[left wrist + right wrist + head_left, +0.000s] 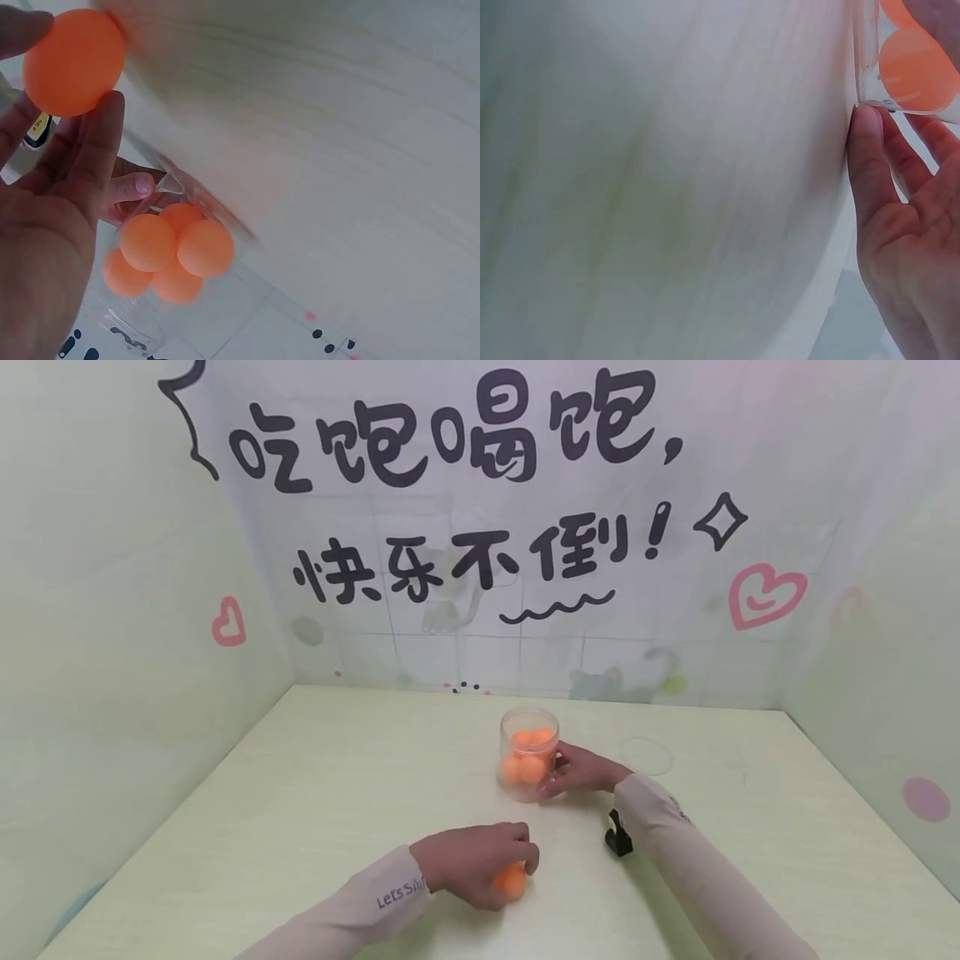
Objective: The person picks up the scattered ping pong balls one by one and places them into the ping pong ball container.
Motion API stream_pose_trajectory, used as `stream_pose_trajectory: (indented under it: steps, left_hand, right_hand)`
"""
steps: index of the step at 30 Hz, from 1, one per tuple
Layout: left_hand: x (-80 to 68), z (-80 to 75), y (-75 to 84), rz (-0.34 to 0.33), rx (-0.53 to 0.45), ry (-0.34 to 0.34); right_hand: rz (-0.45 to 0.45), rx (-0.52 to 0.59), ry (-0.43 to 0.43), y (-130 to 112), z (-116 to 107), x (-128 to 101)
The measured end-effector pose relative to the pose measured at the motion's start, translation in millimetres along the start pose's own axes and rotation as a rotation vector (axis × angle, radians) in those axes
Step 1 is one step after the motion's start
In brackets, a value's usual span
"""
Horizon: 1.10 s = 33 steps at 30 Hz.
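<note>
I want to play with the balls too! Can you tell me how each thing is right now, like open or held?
Clear jar: upright, lid off, orange balls inside.
Clear lid: lying flat on the table, apart from the jar.
Loose orange ball: gripped by the left hand.
Right hand: holding the jar's side.
Table: bearing the jar and lid.

It looked like a staged recording booth. A pale worktop (300,793) stood boxed in by printed cartoon backdrop sheets (480,527).

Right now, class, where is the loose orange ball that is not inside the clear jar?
In the head view the orange ball sits near the table's front edge, gripped by the left hand, nearer the person than the clear jar.
</note>
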<state>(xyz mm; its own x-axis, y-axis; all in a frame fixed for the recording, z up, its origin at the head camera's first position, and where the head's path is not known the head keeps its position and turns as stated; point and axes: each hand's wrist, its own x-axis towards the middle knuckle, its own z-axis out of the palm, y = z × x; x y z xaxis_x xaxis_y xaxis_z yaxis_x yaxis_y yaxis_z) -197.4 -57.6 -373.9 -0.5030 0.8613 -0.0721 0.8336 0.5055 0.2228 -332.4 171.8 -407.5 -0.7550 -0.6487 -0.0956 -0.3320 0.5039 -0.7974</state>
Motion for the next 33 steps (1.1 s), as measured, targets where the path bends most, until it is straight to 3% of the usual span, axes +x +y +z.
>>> stream_pose_trajectory:
  steps: [14,24,27,33]
  left_hand:
    - [-1.9,-5.1,-3.1,-0.038,0.021,-0.012]
    - [-4.2,-16.6,-15.8,-0.087,0.010,0.010]
    - [-4.6,-21.3,-17.9,-0.114,0.029,0.025]
    - [-5.7,-26.1,-24.1,-0.204,0.131,0.071]
  right_hand:
    - [0.008,0.057,-0.019,4.3,1.4,3.3]
    - [-0.016,-0.002,0.006,0.2,0.8,1.3]
    - [-0.054,0.003,-0.007,-0.5,0.2,1.2]
    - [-0.006,0.039,0.001,2.2,1.5,0.8]
